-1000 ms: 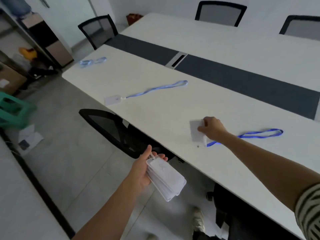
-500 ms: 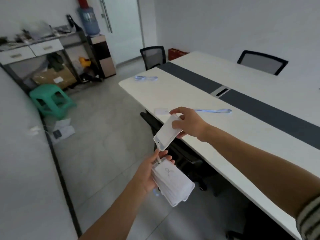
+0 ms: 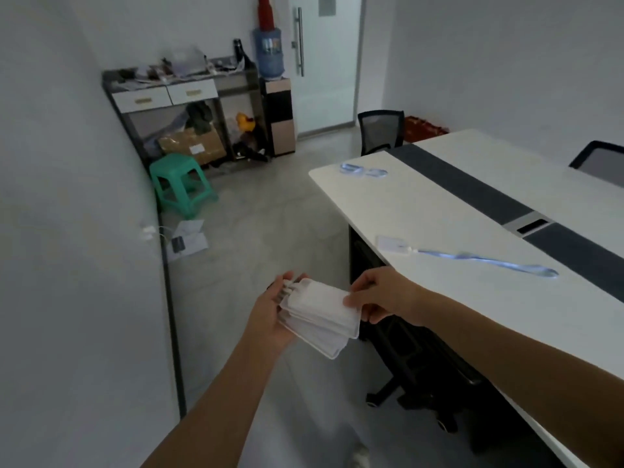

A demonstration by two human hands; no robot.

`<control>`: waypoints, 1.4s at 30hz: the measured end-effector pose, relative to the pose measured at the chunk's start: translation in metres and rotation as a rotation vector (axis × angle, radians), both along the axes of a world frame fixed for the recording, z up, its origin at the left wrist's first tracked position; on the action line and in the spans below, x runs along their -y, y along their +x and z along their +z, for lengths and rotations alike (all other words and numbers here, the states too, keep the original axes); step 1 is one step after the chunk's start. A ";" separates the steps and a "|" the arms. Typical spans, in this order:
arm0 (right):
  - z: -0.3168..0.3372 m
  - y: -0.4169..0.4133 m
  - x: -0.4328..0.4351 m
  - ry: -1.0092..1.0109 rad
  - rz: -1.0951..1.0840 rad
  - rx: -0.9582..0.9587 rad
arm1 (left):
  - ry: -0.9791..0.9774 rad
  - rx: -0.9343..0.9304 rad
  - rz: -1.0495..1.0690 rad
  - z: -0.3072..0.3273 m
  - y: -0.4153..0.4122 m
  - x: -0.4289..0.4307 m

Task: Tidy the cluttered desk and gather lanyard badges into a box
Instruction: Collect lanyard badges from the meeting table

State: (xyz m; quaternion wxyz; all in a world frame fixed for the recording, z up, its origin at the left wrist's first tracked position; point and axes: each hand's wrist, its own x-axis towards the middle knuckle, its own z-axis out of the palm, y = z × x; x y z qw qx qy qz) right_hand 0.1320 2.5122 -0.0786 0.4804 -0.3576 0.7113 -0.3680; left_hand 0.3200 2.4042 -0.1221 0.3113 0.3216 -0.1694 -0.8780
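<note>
And there it goes. The card we lifted off the desk [image 3: 422,204] a second ago, held in the air half a second back, is now down on top of the stack of badge holders [image 3: 320,315]. The stack sits right in front of us at 6 o'clock, off the desk and over the floor.

Our left hand [image 3: 270,312] cradles the pile from beneath, fingers curled up round its far end and gripping it. Our right hand [image 3: 378,295] has not let go; thumb and fingers pinch the near-right corner of the top card, squaring it onto the others.

We've also swung our view left, and what's left to do shows. One badge [image 3: 391,244] lies at the desk edge at about 1 o'clock from our hands, its blue lanyard [image 3: 489,263] trailing off toward 3 o'clock. A second blue lanyard [image 3: 363,170] is bunched at the far corner, near 12 o'clock.

So that's one more collected and at least two pieces to go, we'd say. We can't pick out the collecting box from here. The nearer badge looks like the natural next reach once the right hand frees itself.
</note>
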 end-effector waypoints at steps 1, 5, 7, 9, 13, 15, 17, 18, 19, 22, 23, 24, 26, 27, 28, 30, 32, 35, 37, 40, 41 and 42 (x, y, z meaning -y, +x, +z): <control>-0.009 -0.001 0.016 0.016 0.024 -0.004 | -0.001 -0.001 0.009 -0.003 -0.001 0.017; -0.035 -0.012 0.079 0.113 0.145 0.079 | -0.030 0.038 0.055 -0.012 -0.016 0.084; -0.040 -0.021 0.109 0.136 0.169 0.152 | -0.030 0.069 0.076 -0.015 -0.026 0.112; -0.040 -0.033 0.140 0.154 0.170 0.140 | -0.017 0.088 0.087 -0.016 -0.037 0.143; -0.039 -0.062 0.199 0.199 0.232 0.112 | 0.003 0.077 0.105 -0.014 -0.061 0.202; -0.039 -0.068 0.219 0.211 0.206 0.318 | 0.005 0.089 0.111 -0.014 -0.069 0.223; -0.044 -0.072 0.245 0.215 0.151 0.465 | 0.004 0.116 0.099 -0.015 -0.079 0.249; -0.048 -0.074 0.257 0.211 0.117 0.490 | 0.005 0.118 0.094 -0.015 -0.083 0.260; -0.051 -0.079 0.273 0.212 0.079 0.511 | 0.013 0.124 0.083 -0.018 -0.090 0.277; -0.060 -0.093 0.309 0.203 0.001 0.552 | -0.015 0.171 0.016 -0.022 -0.109 0.315; -0.064 -0.100 0.323 0.196 -0.038 0.571 | -0.034 0.195 -0.025 -0.026 -0.119 0.332; -0.066 -0.106 0.332 0.195 -0.067 0.582 | -0.055 0.207 -0.053 -0.029 -0.127 0.345; -0.070 -0.118 0.350 0.189 -0.107 0.600 | -0.080 0.236 -0.111 -0.030 -0.147 0.373; -0.072 -0.125 0.362 0.188 -0.136 0.614 | -0.077 0.244 -0.149 -0.031 -0.160 0.391; -0.072 -0.130 0.368 0.188 -0.158 0.622 | -0.070 0.239 -0.180 -0.032 -0.170 0.403; -0.074 -0.143 0.380 0.167 -0.206 0.613 | -0.072 0.251 -0.266 -0.030 -0.192 0.430; -0.078 -0.157 0.381 0.149 -0.309 0.544 | -0.083 0.271 -0.361 -0.032 -0.218 0.449; -0.093 -0.188 0.366 0.164 -0.541 0.334 | -0.095 0.292 -0.498 -0.037 -0.249 0.460; -0.109 -0.215 0.348 0.194 -0.713 0.203 | -0.081 0.298 -0.570 -0.043 -0.271 0.462; -0.134 -0.260 0.314 0.352 -0.754 -0.119 | -0.094 0.313 -0.664 -0.050 -0.303 0.457; -0.141 -0.274 0.303 0.455 -0.683 -0.287 | -0.105 0.315 -0.686 -0.051 -0.313 0.455; -0.149 -0.285 0.293 0.556 -0.596 -0.435 | -0.105 0.316 -0.702 -0.054 -0.322 0.454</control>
